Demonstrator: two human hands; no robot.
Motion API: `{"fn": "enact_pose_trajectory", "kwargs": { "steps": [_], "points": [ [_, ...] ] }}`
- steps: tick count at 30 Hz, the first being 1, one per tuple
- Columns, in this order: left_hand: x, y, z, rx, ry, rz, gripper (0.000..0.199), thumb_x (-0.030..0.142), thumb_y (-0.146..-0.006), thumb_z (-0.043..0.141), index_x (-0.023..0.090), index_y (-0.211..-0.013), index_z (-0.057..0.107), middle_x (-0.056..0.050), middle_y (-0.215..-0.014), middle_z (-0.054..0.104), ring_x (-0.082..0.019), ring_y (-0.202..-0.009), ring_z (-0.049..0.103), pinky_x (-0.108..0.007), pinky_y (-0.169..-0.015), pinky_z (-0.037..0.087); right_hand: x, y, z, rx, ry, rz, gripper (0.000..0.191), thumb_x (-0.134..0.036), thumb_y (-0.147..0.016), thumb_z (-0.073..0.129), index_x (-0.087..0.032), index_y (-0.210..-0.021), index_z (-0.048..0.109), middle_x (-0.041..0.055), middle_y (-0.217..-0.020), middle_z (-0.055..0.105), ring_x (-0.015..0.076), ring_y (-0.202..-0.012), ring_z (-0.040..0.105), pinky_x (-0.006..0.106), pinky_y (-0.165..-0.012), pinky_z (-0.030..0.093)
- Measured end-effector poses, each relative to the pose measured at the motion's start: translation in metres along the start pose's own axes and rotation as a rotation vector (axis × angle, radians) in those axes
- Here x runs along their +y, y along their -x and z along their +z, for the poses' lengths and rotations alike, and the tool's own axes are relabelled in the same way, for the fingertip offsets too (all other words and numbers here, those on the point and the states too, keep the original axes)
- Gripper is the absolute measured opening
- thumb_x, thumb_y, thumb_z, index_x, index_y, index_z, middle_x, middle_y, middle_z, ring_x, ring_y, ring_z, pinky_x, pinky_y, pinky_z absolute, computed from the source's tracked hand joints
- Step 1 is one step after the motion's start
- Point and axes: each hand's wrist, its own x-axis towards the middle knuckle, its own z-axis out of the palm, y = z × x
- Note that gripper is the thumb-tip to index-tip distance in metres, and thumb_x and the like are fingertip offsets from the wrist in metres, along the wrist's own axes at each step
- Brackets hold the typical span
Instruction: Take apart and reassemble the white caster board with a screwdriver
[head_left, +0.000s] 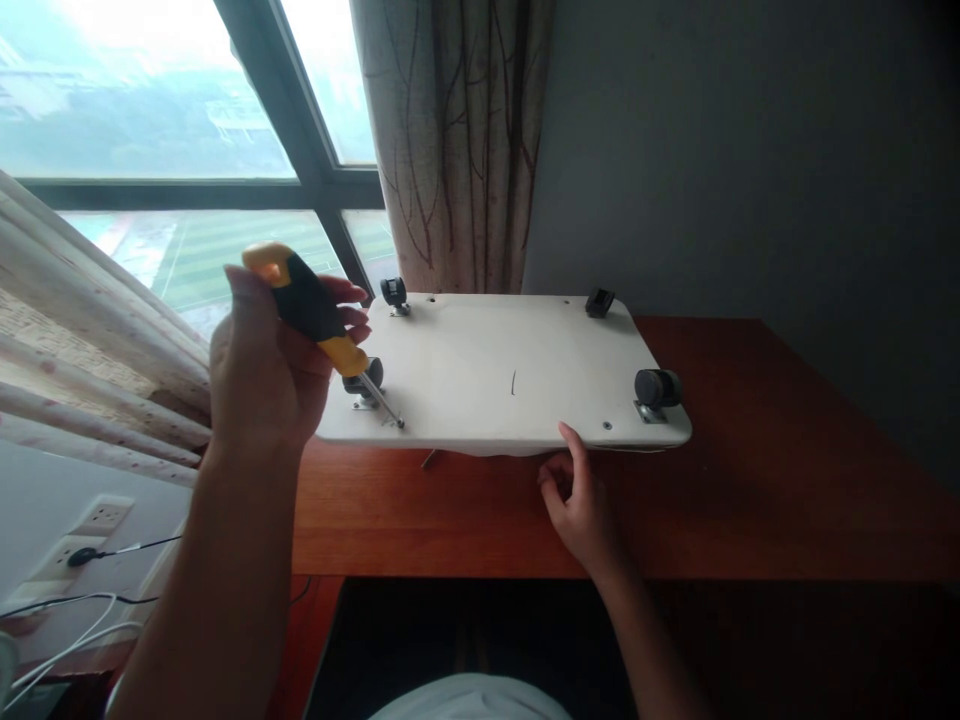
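My left hand (262, 350) is wrapped round the yellow and black handle of a screwdriver (315, 315). Its metal shaft slants down to the right, and the tip meets a small screw or hole near the front left corner of a white panel (465, 350). My right hand (577, 500) is at the panel's front edge, index fingertip resting over the rim, thumb and other fingers bent below and apart from the index. Dark caster wheels stand up at the panel's corners: front left (364, 376), front right (657, 388), back left (394, 292), back right (599, 303).
Under the panel is a reddish-brown wooden table (750, 480). A thin metal piece (428, 460) pokes out below the panel's front edge. Window, curtain (465, 150) and grey wall stand behind. Wall sockets with cables (82, 555) are at left.
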Motion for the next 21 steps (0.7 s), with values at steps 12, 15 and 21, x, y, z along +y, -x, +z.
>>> {"fn": "enact_pose_trajectory", "kwargs": {
  "steps": [12, 15, 21],
  "points": [
    [0.0061, -0.0014, 0.0046, 0.016, 0.06, 0.27, 0.038, 0.053, -0.081, 0.076, 0.018, -0.086, 0.063, 0.001, -0.067, 0.06, -0.012, -0.056, 0.056, -0.022, -0.049, 0.046, -0.0002, 0.0, 0.0004, 0.007, 0.006, 0.006, 0.062, -0.02, -0.095, 0.051, -0.022, -0.153, 0.03, 0.0003, -0.081, 0.066, 0.0159, -0.071, 0.067, 0.029, -0.069, 0.057],
    [0.0026, -0.0012, 0.0049, -0.005, -0.017, 0.392, 0.036, 0.051, -0.085, 0.073, 0.016, -0.085, 0.064, 0.0, -0.067, 0.06, -0.012, -0.054, 0.056, -0.023, -0.047, 0.046, 0.0003, 0.0002, 0.0005, 0.002, 0.007, 0.004, 0.063, -0.02, -0.095, 0.051, -0.022, -0.154, 0.03, 0.0004, -0.082, 0.066, 0.0158, -0.071, 0.066, 0.029, -0.069, 0.057],
    [0.0012, 0.0022, 0.0024, -0.126, -0.018, 0.379, 0.044, 0.055, -0.084, 0.072, 0.014, -0.099, 0.068, -0.003, -0.076, 0.065, -0.012, -0.056, 0.059, -0.023, -0.05, 0.049, -0.0007, -0.0003, -0.0006, -0.001, 0.011, -0.007, 0.063, -0.019, -0.095, 0.051, -0.022, -0.154, 0.029, 0.0001, -0.082, 0.066, 0.0156, -0.072, 0.066, 0.028, -0.069, 0.057]
  ]
}}
